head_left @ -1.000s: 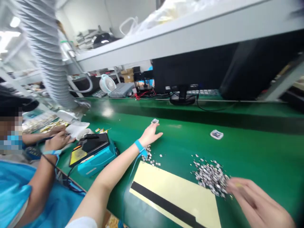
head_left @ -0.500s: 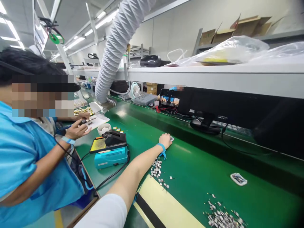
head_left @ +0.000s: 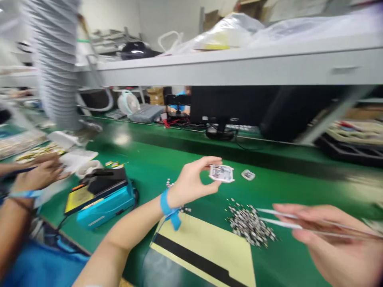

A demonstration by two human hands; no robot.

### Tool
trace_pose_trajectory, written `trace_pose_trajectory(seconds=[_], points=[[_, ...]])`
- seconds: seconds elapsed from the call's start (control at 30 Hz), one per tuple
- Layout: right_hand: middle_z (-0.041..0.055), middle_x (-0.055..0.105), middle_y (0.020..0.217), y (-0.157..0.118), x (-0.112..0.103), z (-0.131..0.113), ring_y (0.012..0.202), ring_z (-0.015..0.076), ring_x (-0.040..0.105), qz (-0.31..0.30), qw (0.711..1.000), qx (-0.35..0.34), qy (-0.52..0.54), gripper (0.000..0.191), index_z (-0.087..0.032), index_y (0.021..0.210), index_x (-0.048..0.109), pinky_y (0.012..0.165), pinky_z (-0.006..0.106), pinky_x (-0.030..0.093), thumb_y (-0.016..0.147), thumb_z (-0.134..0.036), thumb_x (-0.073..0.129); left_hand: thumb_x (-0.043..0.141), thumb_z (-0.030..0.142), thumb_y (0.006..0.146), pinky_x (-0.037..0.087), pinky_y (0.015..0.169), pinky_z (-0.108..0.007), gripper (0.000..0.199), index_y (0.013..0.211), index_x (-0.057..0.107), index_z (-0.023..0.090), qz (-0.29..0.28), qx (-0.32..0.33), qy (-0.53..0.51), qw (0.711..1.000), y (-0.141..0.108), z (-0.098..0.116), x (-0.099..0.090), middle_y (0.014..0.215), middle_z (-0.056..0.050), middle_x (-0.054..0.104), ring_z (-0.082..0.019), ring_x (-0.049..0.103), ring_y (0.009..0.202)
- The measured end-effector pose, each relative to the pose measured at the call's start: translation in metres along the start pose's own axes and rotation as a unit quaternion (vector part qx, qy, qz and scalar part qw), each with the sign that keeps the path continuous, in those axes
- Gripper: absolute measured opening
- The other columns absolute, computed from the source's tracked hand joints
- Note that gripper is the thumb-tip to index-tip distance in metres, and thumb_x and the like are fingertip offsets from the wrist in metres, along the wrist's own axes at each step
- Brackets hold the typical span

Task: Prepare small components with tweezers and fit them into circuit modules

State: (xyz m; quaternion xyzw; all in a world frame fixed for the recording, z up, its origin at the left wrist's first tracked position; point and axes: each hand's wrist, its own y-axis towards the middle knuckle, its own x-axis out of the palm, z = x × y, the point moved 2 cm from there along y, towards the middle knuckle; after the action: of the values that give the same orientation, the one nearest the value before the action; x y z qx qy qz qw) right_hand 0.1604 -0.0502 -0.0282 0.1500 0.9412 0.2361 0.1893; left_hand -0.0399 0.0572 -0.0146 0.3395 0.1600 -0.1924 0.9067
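Note:
My left hand is raised above the green bench mat, pinching a small white printed card between thumb and fingers. My right hand holds a pair of long steel tweezers at the right, with the tips close to a heap of small silver metal pieces. They look apart from the heap, though blur hides the exact gap. A similar white card lies on the mat beyond the heap. A few loose pieces lie partly hidden by my left wrist, which wears a blue strap.
A cream sheet with a black stripe lies under my left forearm. To the left stands a teal soldering station. Beyond it, a co-worker's hands work over papers. A monitor and a grey shelf stand across the bench.
My left hand has lifted a white card off the mat and holds it up. Tweezers now show in my right hand, near the heap. The view has swung back to the right.

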Motion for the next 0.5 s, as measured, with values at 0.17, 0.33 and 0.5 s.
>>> trace_pose_trajectory(seconds=[0.17,0.33,0.5], points=[[-0.0001,0.066,0.088,0.01,0.014,-0.047,0.076,0.0172,0.063,-0.048,0.986,-0.088,0.134,0.028,-0.029,0.086,0.063,0.061,0.026,0.056,0.065,-0.012,0.07,0.061,0.01,0.064,0.05,0.085,-0.029,0.05,0.112,0.048,0.019,-0.008,0.045,0.047,0.998,-0.024,0.038,0.001,0.106,-0.004,0.06,-0.018,0.058,0.095],[-0.0017,0.064,0.093,0.007,0.022,-0.046,0.082,0.0152,0.061,-0.116,0.978,-0.109,0.134,0.042,-0.031,0.096,0.061,0.07,0.026,0.053,0.065,-0.003,0.067,0.064,0.01,0.063,0.052,0.081,-0.027,0.05,0.109,0.05,0.021,-0.018,0.073,0.06,0.995,-0.031,0.047,0.008,0.102,-0.003,0.062,-0.017,0.06,0.091],[-0.0006,0.064,0.097,-0.001,0.016,-0.048,0.087,0.017,0.061,-0.146,0.971,-0.135,0.131,0.044,-0.03,0.103,0.059,0.076,0.027,0.052,0.068,-0.003,0.065,0.063,0.006,0.063,0.053,0.075,-0.026,0.023,0.081,0.058,0.02,-0.024,0.108,0.047,0.993,-0.031,0.051,0.006,0.104,-0.003,0.061,-0.017,0.06,0.09]])
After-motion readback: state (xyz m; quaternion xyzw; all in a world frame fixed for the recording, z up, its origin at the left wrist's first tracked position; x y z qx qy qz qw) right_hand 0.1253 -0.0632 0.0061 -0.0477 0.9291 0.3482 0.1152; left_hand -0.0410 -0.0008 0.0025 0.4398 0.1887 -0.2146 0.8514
